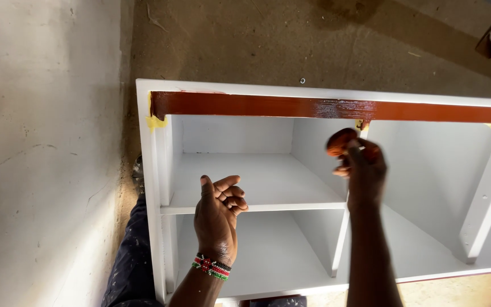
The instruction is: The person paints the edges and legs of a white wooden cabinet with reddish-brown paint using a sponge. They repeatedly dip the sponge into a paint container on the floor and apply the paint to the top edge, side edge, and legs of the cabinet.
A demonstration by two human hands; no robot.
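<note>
While my right hand (365, 165) grips a blurred, reddish-brown stained rag (340, 142) at 1 o'clock, just under the glossy red-brown painted rail (268, 106), my left hand (218, 213) hangs loosely curled, holding nothing. Both sit before the white wooden shelf unit (257, 182).

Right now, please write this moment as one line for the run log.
left hand: empty, half curled, before white wooden cabinet | right hand: holds reddish-brown stained pad | glossy red-brown painted top rail | yellow masking tape at corners

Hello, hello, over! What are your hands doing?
Right hand holds stained rag near red-brown rail. Left hand empty, half curled. White cabinet below both.
</note>
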